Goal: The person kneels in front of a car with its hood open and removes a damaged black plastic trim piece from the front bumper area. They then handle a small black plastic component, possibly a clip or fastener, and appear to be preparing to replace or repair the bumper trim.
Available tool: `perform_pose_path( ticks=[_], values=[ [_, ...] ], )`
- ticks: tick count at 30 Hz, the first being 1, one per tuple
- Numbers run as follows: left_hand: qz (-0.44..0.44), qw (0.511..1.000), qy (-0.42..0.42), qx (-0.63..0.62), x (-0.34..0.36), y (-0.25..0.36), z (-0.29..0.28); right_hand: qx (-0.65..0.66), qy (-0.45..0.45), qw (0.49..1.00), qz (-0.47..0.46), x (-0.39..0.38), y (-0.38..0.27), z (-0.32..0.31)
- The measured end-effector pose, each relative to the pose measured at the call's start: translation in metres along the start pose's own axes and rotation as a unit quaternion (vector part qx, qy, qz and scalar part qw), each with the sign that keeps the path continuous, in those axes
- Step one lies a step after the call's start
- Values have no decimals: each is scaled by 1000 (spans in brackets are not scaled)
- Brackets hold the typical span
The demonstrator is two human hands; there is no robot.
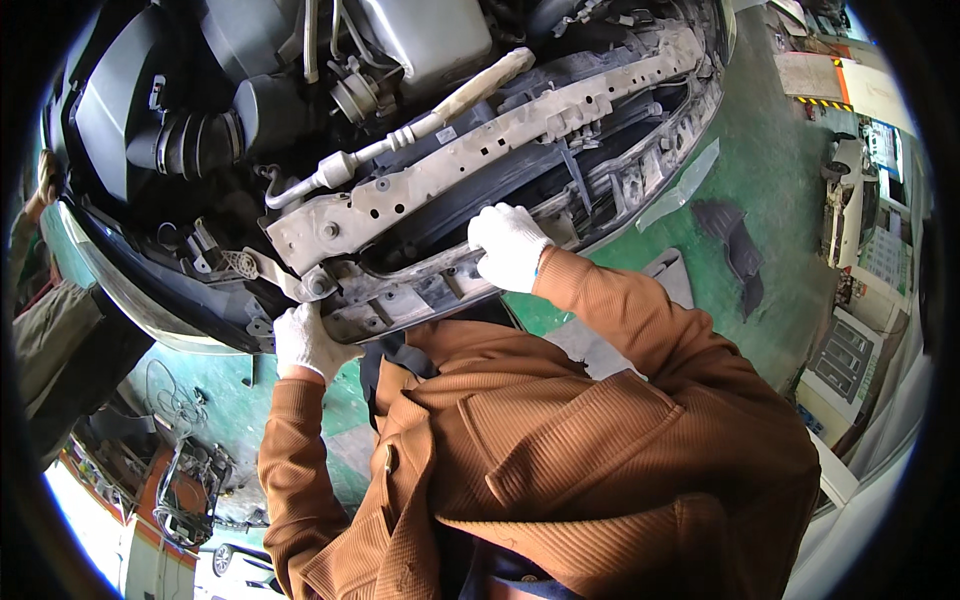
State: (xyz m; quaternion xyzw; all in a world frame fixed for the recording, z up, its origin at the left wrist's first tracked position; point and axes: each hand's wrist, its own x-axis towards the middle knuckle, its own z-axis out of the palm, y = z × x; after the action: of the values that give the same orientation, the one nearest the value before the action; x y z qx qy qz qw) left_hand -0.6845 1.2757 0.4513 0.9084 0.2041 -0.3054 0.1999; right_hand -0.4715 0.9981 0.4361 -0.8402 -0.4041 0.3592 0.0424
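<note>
My white-gloved left hand is curled over the metal front strip of a car's front end, beside a bolted bracket at the left end. Further right, my white-gloved right hand has its fingers closed on the same strip, next to a dark gap below the pale perforated crossmember. A pale pipe with cylindrical fittings runs behind the crossmember. The engine bay holds a ribbed black air duct and a grey tank. The undersides of both hands are hidden.
Another person's hand touches the car's far left side. A dark plastic liner and a grey mat lie on the green floor at right. Coiled cables lie at lower left. Another vehicle stands at the far right.
</note>
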Motion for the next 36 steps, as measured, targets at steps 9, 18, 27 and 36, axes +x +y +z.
perform_pose_path(
  ticks=[9, 18, 27, 36],
  values=[
    [21, 999, 32, -25, -3, -14, 15, 19, 25, 999, -40, -2, -2, 0],
    [32, 998, 52, -16, -1, -17, 18, 20, 17, 996, -83, 7, 9, 10],
    [14, 999, 21, -36, -5, -14, 14, 12, -1, 997, -74, 4, 5, 8],
    [20, 999, 16, -39, 1, -13, 8, 86, 46, 993, -64, 4, 7, 10]
  ],
)
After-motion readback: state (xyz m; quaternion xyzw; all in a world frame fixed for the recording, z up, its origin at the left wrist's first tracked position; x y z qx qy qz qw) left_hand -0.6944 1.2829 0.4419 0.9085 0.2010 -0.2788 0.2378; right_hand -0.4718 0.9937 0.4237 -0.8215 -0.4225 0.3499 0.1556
